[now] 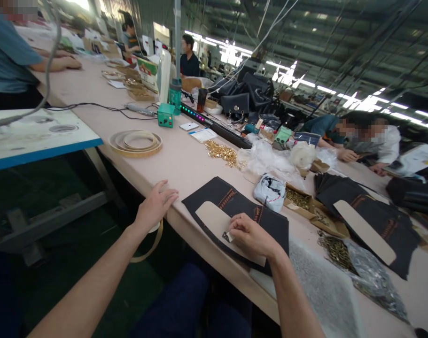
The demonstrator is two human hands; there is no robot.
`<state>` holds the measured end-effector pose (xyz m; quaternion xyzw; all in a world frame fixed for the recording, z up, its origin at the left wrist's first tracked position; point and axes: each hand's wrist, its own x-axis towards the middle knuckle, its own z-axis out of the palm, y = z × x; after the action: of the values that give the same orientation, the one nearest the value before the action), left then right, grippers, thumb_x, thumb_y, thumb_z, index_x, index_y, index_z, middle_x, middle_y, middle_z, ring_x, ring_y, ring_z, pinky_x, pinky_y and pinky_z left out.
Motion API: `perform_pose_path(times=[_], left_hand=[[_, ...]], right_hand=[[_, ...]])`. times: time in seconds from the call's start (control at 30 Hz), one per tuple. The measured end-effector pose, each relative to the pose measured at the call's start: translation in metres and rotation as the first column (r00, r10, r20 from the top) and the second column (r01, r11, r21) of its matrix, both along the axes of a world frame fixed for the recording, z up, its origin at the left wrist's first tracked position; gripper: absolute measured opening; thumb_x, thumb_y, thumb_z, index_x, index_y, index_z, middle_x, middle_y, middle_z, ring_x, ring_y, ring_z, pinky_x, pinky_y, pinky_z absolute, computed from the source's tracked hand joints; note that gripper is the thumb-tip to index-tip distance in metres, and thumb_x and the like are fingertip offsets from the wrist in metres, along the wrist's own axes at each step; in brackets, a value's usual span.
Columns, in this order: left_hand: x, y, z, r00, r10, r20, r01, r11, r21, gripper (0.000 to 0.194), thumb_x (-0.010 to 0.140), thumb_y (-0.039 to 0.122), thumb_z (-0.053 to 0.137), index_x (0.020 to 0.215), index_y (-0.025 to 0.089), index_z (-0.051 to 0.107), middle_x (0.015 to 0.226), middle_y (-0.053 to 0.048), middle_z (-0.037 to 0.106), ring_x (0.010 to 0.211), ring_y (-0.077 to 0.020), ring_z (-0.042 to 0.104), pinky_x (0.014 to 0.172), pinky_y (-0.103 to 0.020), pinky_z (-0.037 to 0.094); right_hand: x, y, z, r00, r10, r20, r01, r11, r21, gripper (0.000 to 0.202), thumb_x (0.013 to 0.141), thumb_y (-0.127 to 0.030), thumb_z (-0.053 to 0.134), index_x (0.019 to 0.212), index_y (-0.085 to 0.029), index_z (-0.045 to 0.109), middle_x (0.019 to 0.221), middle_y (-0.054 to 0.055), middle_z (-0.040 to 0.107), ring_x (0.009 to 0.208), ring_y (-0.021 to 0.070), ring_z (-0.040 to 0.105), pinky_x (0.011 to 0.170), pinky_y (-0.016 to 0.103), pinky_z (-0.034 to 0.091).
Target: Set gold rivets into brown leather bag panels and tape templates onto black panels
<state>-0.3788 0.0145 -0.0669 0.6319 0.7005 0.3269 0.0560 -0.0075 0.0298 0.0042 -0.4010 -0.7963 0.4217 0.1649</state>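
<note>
Black flat pieces with orange-brown markings (273, 224) lie at the table's near edge, with a beige rounded strip (210, 215) on top. Over the strip, my right hand (247, 231) has its fingers pinched on a small pale piece, beside a little dark patch (226, 237). My left hand (156, 204) is at the table edge, left of the black pieces, its fingers apart. Just below it hangs a loop of yellowish tape (156, 244); whether the palm touches it is hidden.
Tape rolls (135, 142), gold hardware pieces (221, 153), a green box (165, 115) and a long black bar (217, 126) stand beyond. Right are cardboard trays (317, 216), chains (335, 249) and another black stack (372, 220). People work at left, behind and right.
</note>
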Motion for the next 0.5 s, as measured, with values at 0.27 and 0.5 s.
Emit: perform_pose_path(times=[0.27, 0.5], left_hand=[[0.051, -0.031, 0.034, 0.983, -0.107, -0.149, 0.137, 0.968, 0.209, 0.03, 0.103, 0.031, 0.052, 0.128, 0.021, 0.066, 0.132, -0.011, 0.065, 0.124, -0.0295, 0.058, 0.111, -0.05, 0.045], [0.125, -0.073, 0.023, 0.827, -0.561, 0.036, 0.548, 0.819, 0.171, 0.027, 0.102, 0.023, 0.058, 0.128, 0.024, 0.065, 0.127, -0.008, 0.068, 0.124, -0.0223, 0.058, 0.112, -0.043, 0.047]], right_hand=[[-0.012, 0.007, 0.0, 0.992, 0.093, 0.084, -0.094, 0.996, 0.008, 0.018, 0.086, -0.009, 0.064, 0.083, -0.022, 0.076, 0.109, 0.004, 0.061, 0.1, 0.0175, 0.061, 0.098, 0.034, 0.049], [-0.013, 0.009, -0.009, 0.984, 0.114, 0.138, -0.124, 0.99, 0.061, 0.016, 0.089, -0.01, 0.066, 0.085, -0.022, 0.076, 0.108, 0.004, 0.06, 0.108, 0.0197, 0.057, 0.103, 0.037, 0.045]])
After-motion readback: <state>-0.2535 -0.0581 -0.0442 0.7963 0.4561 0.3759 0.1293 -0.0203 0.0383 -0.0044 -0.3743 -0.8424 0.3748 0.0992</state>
